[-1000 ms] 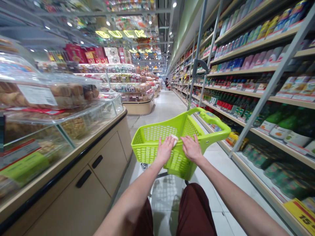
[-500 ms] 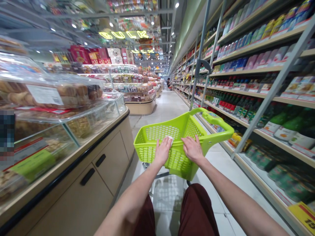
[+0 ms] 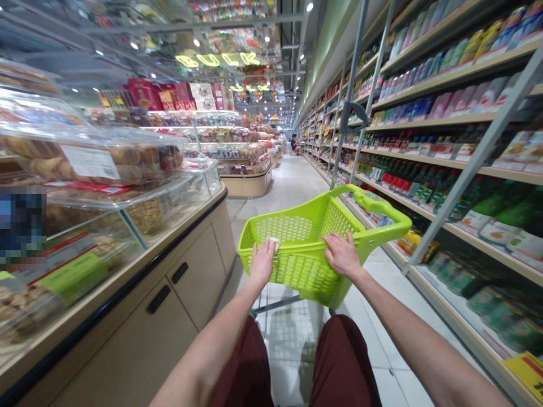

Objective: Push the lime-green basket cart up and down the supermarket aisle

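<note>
A lime-green shopping cart (image 3: 297,265) with a perforated plastic basket stands sideways in front of my knees, its handle toward the right. My left hand (image 3: 262,263) presses a crumpled white wipe (image 3: 275,243) against the near rim, toward the basket's left end. Part of the wipe is hidden under the fingers; whether it is paper or cloth I cannot tell. Farther right on the same rim, my right hand (image 3: 341,254) is hooked over the edge, holding the cart near the handle end. No goods show inside the basket.
On the left runs a wooden counter (image 3: 186,282) with glass-topped bins of packaged baked goods (image 3: 127,161). Tall shelves (image 3: 449,164) of bottles and cans line the right side. A tiled aisle (image 3: 288,169) leads away, with a person (image 3: 293,144) low down at its far end.
My left hand has slid left along the basket's near rim with the wipe. The right hand keeps its place on the rim, while the whole view has shifted slightly.
</note>
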`<state>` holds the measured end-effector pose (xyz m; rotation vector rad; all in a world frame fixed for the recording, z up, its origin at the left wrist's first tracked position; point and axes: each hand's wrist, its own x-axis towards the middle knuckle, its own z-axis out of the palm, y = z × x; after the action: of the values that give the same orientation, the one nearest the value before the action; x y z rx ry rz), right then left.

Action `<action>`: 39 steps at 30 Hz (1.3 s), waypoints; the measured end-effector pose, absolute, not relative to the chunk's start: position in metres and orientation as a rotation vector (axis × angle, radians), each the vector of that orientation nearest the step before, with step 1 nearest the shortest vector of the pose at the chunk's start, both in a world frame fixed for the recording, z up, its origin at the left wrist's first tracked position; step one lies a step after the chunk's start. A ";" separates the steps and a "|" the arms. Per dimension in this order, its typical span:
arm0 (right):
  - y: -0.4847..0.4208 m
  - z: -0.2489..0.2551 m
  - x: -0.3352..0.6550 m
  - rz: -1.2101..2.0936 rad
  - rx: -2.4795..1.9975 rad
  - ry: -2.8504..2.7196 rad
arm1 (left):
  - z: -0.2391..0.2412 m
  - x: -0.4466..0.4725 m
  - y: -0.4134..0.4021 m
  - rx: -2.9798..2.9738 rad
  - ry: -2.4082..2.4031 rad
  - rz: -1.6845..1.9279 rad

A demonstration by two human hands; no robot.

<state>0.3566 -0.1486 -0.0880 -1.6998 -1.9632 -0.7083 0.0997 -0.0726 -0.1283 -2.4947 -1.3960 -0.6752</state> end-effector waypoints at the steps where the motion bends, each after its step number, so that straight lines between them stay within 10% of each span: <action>1: -0.148 -0.086 0.358 -0.709 -1.724 -1.953 | -0.129 0.101 -0.075 -2.503 -1.370 -0.672; 39: -0.155 -0.119 0.338 -0.180 -2.210 -1.262 | -0.133 0.067 -0.099 -2.851 -0.897 -0.511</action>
<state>0.3381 -0.1547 -0.1191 -2.2102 -1.2616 -0.1796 0.0667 -0.0987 -0.1331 -2.8511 -0.8968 -0.5108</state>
